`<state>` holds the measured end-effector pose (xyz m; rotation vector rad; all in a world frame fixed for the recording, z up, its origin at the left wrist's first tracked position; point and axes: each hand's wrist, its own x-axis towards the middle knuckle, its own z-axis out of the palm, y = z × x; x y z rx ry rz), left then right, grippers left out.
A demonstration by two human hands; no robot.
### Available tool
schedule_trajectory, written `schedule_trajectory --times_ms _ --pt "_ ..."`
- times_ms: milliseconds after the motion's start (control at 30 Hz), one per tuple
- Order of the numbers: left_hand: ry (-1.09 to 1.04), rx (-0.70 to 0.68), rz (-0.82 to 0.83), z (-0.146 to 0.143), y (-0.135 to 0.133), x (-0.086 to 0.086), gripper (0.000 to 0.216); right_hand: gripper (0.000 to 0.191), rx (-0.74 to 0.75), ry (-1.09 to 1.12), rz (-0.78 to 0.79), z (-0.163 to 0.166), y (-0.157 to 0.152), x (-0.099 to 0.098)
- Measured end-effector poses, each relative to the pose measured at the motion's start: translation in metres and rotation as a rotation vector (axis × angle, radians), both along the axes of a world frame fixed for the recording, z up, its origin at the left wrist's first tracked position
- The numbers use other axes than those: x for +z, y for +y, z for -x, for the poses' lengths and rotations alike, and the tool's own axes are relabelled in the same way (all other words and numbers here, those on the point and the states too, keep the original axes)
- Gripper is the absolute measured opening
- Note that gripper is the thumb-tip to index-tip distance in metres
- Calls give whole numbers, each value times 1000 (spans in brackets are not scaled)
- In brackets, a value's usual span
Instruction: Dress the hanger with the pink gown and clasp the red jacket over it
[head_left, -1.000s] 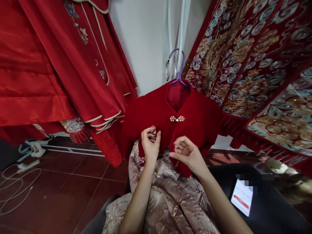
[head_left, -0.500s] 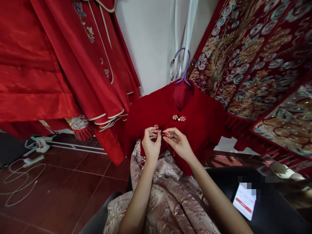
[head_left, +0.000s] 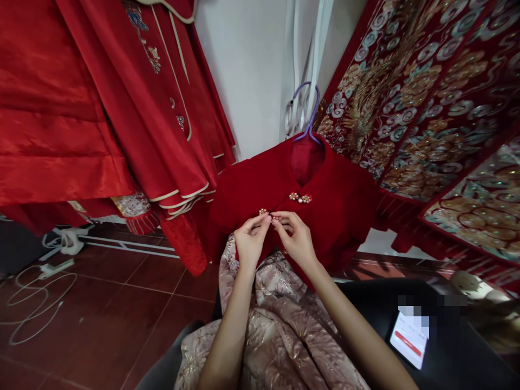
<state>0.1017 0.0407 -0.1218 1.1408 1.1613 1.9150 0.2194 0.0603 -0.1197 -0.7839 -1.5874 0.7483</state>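
Note:
A short red velvet jacket (head_left: 337, 206) hangs on a purple hanger (head_left: 305, 116) straight ahead. Its top pearl clasp (head_left: 299, 198) is joined under the collar. My left hand (head_left: 248, 241) pinches the left half of a second pearl clasp (head_left: 263, 212) lower down. My right hand (head_left: 294, 235) pinches the jacket's other front edge, and the fingertips of both hands meet at that clasp. A pinkish-beige brocade skirt (head_left: 280, 325) falls below the jacket, over my forearms' line.
Red satin robes (head_left: 81, 108) hang at the left. Embroidered red panels (head_left: 430, 103) fill the right. A white wall (head_left: 252, 70) lies behind. White cables (head_left: 36, 292) lie on the dark red tile floor. A phone (head_left: 409, 338) rests on a black surface at lower right.
My right hand rose from the jacket's lower edge to meet my left hand. Both hands then lifted slightly and closed together on the second clasp.

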Motion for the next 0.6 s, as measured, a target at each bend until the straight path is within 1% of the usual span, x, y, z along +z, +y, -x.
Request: schedule_trajectory --times_ms 67,133,267,433,533,600 --pt "29 -48 5 2 0 -1 30 18 -43 -24 -23 0 -2 2" --pt "74 -73 14 4 -1 -2 29 18 -51 -27 -17 -1 -2 4" --pt "150 -61 31 7 -3 -2 25 18 -50 -23 -5 0 -1 5" --pt "197 -59 37 9 -3 0 19 17 -81 1 4 3 0 2" --pt "229 -61 41 10 -4 -3 17 19 -32 26 55 1 0 -1" --pt "274 -48 26 8 -8 -9 20 24 32 17 87 -5 -2 -5"
